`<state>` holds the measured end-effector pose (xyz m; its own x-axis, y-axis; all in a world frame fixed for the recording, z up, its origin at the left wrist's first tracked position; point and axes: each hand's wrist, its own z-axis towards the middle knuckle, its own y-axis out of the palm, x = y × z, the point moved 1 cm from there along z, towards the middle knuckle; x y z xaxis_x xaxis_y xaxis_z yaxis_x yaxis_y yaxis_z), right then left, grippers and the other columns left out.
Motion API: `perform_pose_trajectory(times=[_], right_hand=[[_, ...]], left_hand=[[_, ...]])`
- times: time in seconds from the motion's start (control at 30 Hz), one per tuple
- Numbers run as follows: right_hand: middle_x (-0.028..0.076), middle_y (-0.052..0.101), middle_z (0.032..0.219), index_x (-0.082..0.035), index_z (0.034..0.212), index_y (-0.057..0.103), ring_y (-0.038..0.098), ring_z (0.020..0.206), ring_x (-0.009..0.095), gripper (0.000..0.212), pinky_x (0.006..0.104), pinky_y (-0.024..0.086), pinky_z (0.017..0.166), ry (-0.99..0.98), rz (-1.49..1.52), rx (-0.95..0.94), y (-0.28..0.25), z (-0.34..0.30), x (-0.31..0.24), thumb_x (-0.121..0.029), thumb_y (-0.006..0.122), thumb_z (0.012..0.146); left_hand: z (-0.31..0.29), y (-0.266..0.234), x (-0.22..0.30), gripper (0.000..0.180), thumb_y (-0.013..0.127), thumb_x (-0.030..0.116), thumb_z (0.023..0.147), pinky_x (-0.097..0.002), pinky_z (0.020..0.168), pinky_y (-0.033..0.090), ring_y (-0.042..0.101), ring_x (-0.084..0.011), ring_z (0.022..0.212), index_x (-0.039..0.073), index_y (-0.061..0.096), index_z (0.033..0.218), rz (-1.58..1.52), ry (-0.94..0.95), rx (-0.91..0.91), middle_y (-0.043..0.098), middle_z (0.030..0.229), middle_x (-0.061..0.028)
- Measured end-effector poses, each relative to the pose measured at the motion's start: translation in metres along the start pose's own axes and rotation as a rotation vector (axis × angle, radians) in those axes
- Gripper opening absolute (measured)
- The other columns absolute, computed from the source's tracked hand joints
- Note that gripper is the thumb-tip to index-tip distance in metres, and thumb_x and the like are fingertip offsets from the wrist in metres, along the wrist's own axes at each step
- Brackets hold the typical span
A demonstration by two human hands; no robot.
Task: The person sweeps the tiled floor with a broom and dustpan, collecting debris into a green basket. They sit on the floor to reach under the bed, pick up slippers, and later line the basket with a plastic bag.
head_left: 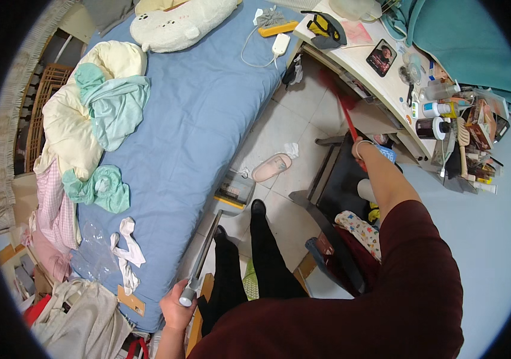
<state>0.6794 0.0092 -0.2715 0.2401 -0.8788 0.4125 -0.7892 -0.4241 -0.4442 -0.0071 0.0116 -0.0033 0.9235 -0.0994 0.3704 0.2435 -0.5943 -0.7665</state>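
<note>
Blue mattress fills upper left: cream plush, cream duvet, mint cloths, white sock. Tiled floor centre: pink slipper. Cluttered desk upper right: bottles, photo frame.

Dark maroon short-sleeved top, black trousers, and black socks.
</note>
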Motion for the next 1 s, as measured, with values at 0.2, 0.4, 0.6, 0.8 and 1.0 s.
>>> perform_pose_trajectory(times=[0.2,0.4,0.6,0.8,1.0], right_hand=[[0.009,0.057,0.061,-0.003,0.097,0.051,0.058,0.051,0.023,0.014,0.0420,0.045,0.042,-0.360,0.199,-0.100,0.057,-0.142,-0.001,-0.006,0.044,0.085],[0.009,0.050,0.058,0.001,0.104,0.040,0.052,0.042,0.019,0.025,0.0353,0.042,0.038,-0.659,0.255,-0.293,0.089,-0.238,0.058,-0.002,0.048,0.080],[0.007,0.053,0.068,-0.008,0.131,0.032,0.048,0.043,0.014,0.049,0.0301,0.043,0.041,-0.621,0.146,-0.348,0.071,-0.291,0.117,-0.007,0.050,0.085],[0.014,0.059,0.075,-0.013,0.141,0.026,0.058,0.054,0.022,0.065,0.0368,0.046,0.048,-0.669,-0.126,-0.095,0.045,-0.298,0.110,-0.005,0.054,0.083],[0.017,0.065,0.085,-0.007,0.127,0.041,0.065,0.074,0.032,0.042,0.0454,0.050,0.058,-0.557,-0.198,0.004,0.085,-0.209,0.007,-0.015,0.045,0.086]], left_hand=[[-0.005,-0.001,0.001,0.042,0.072,0.014,0.064,-0.0434,0.063,0.049,0.062,-0.0353,0.074,0.015,0.058,0.104,0.018,0.014,0.041,0.064,0.079,-0.0141],[-0.004,0.001,-0.003,0.038,0.071,0.015,0.065,-0.0435,0.061,0.049,0.062,-0.0348,0.070,0.017,0.059,0.102,0.012,0.028,0.081,0.063,0.076,-0.0131],[-0.006,0.003,-0.002,0.036,0.071,0.015,0.066,-0.0423,0.061,0.049,0.062,-0.0336,0.070,0.016,0.059,0.100,-0.028,0.068,0.114,0.064,0.076,-0.0120],[-0.011,0.006,-0.005,0.035,0.071,0.018,0.067,-0.0421,0.061,0.049,0.062,-0.0331,0.072,0.016,0.060,0.100,-0.011,0.062,0.113,0.064,0.077,-0.0120],[-0.009,0.007,-0.011,0.038,0.071,0.021,0.071,-0.0428,0.064,0.050,0.063,-0.0350,0.075,0.018,0.057,0.106,0.008,0.030,0.047,0.066,0.080,-0.0134]])
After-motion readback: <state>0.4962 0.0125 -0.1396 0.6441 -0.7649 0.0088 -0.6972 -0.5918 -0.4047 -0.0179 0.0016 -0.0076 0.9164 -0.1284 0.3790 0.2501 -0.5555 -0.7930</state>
